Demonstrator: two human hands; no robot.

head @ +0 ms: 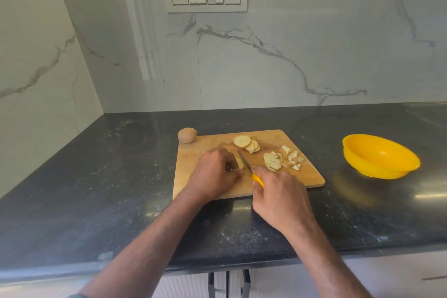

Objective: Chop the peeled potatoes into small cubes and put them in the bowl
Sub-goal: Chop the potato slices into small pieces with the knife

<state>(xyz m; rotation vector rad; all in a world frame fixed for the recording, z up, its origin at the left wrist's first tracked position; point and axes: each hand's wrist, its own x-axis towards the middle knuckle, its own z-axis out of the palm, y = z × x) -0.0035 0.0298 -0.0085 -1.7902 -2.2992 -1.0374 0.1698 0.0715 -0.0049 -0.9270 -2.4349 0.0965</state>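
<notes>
Curled over a stub of potato [240, 162], the left hand [214, 173] pins it to the cutting board [188, 164], fingertips tucked back from the knife blade [244, 159]. The right hand [281, 198] is wrapped around the yellow knife handle [257, 180], with the edge set just beside the left knuckles, against the exposed face of the piece.

That stub looks firm and wet, so I would expect it to be slippery and to skid under the blade unless it is pressed flat side down. It is best held from above and behind the cut, as it is now. How much of it remains under the palm I cannot tell.

Just beyond the blade lie fanned round slices [246, 144], stiff but thin, easy to stack. To the right of them sits a heap of small cut pieces [283, 159], light and loose, better scooped than pinched. A whole potato [187, 135] rests at the board's far left corner. The yellow bowl [379, 156] stands well apart to the right on the dark counter [96, 176], apparently empty.
</notes>
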